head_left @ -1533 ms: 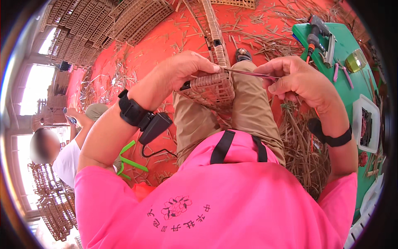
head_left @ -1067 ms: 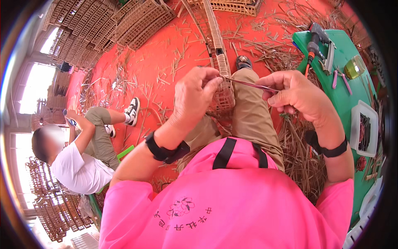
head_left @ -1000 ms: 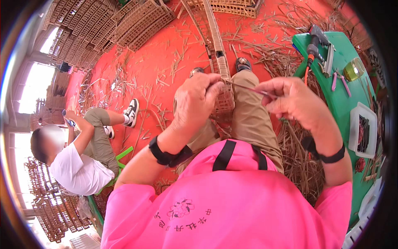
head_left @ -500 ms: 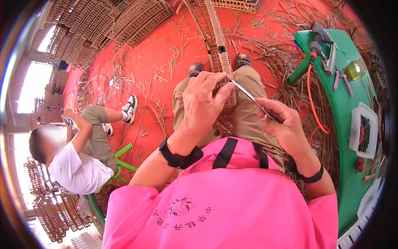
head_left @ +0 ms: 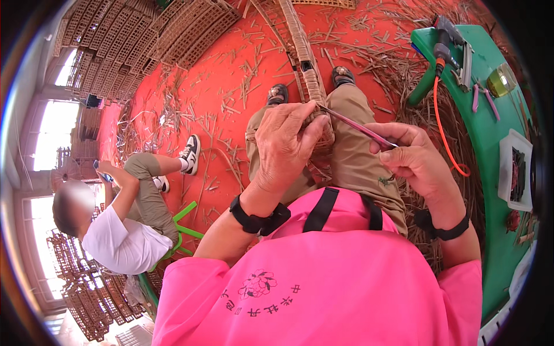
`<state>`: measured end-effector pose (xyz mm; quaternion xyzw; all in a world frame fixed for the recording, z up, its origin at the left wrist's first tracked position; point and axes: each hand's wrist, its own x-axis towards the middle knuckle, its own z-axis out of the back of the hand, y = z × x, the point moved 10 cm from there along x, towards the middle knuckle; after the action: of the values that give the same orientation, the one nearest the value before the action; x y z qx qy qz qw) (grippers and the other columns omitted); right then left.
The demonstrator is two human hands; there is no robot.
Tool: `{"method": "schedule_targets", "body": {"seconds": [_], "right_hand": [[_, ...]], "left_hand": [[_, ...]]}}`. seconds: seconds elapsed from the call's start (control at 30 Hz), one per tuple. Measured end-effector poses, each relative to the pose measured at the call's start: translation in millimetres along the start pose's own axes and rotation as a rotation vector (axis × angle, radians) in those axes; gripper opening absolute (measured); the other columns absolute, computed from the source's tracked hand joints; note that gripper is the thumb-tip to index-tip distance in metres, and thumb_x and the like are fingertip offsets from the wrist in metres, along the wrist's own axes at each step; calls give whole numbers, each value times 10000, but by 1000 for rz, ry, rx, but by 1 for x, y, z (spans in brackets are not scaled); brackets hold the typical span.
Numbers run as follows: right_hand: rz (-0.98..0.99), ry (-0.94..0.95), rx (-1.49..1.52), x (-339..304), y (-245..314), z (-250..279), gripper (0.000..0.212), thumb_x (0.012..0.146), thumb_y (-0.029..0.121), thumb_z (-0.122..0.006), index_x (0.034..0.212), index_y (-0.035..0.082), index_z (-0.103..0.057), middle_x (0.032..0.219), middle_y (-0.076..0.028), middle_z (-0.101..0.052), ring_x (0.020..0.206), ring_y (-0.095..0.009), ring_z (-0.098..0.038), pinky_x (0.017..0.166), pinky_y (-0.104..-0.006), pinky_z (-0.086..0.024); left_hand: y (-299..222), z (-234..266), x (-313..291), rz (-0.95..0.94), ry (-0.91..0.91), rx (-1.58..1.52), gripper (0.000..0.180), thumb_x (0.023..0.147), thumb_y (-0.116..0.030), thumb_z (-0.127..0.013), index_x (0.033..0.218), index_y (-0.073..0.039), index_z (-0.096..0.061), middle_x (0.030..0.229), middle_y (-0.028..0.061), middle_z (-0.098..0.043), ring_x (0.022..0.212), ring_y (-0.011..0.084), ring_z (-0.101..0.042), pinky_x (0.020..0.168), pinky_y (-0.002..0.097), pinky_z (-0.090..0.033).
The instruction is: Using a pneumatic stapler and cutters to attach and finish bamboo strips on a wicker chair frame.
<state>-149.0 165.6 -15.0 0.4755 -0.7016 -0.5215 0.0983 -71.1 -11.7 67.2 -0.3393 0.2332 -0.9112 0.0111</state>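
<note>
A long wicker frame point(head_left: 310, 81), wrapped in tan strips with an open lattice side, stands between my knees and runs away from me. My left hand point(head_left: 283, 144) is closed round its near part, thumb and forefinger pinching where a strip meets it. That narrow, flat brown strip point(head_left: 353, 124) with a shiny surface stretches from there to the right. My right hand point(head_left: 416, 158) grips the strip's other end between thumb and fingers, above my right thigh. The left palm hides part of the frame.
On the right, a green table point(head_left: 482, 173) bears a power tool point(head_left: 444, 46) with an orange hose, pliers point(head_left: 485, 101) and a white tray point(head_left: 516, 170). Cut strips point(head_left: 242, 86) litter the red floor. A seated person point(head_left: 127, 230) is at left, near stacked wicker frames point(head_left: 115, 46).
My right hand has moved slightly right and up with the strip, which now shows a brown face instead of a bright one. The left hand keeps its hold. The whole view has shifted a little.
</note>
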Motion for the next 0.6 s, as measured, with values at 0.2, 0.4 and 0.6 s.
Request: {"method": "schedule_targets", "body": {"seconds": [0.2, 0.4, 0.6], "right_hand": [[-62, 65, 124, 7, 6, 5, 509, 778, -39, -702, 1281, -57, -627, 975, -52, -687, 625, -7, -504, 512, -146, -394], [-88, 29, 81, 8, 2, 8, 572, 729, 4, -718, 1287, -69, -613, 960, -51, -688, 538, 1, -449, 437, -154, -303], [-93, 41, 108, 5, 0, 3, 498, 786, -23, -723, 1278, -29, -645, 950, -4, -679, 594, -14, -478, 488, -166, -359]], "left_hand": [[4, -2, -1, 26, 3, -82, 177, 817, -130, -791, 950, -39, -720, 906, 92, -692, 832, 279, -644, 748, 382, -502], [15, -5, -2, 207, 43, -67, 198, 839, -87, -813, 991, -11, -713, 908, 66, -699, 783, 117, -659, 715, 270, -538], [17, -5, -7, 279, -8, -113, 256, 815, -159, -812, 1017, -53, -695, 957, 106, -690, 897, 304, -637, 797, 391, -498]]}}
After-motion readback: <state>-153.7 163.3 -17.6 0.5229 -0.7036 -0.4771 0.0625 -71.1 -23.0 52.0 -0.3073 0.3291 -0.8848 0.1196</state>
